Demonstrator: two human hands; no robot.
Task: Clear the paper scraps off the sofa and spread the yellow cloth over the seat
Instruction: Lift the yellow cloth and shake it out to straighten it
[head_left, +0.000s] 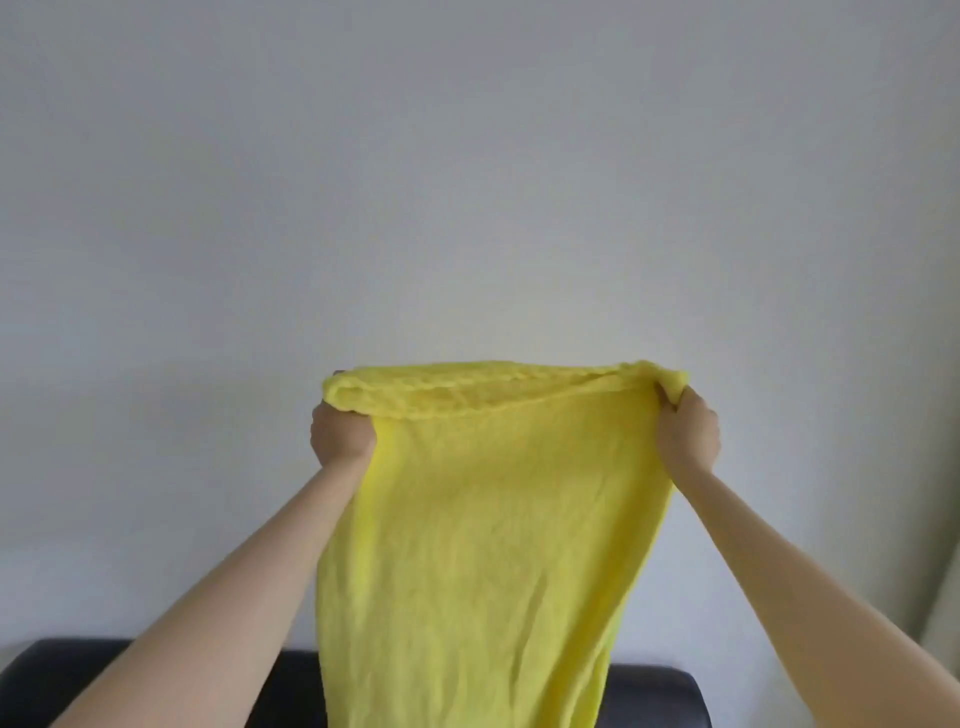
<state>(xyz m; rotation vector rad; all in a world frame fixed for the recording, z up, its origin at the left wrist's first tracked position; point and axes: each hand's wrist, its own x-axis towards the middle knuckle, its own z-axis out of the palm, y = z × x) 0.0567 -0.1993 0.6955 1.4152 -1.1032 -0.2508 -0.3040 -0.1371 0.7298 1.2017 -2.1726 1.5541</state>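
Observation:
The yellow cloth hangs in front of me, held up high by its top edge and stretched between both hands. My left hand is closed on the cloth's upper left corner. My right hand is closed on the upper right corner. The cloth drops past the bottom of the frame. Behind it, only the top of the dark sofa's backrest shows at the bottom edge. The seat is out of view and no paper scraps are visible.
A plain white wall fills most of the view. A pale vertical strip, perhaps a curtain or door frame, stands at the lower right edge.

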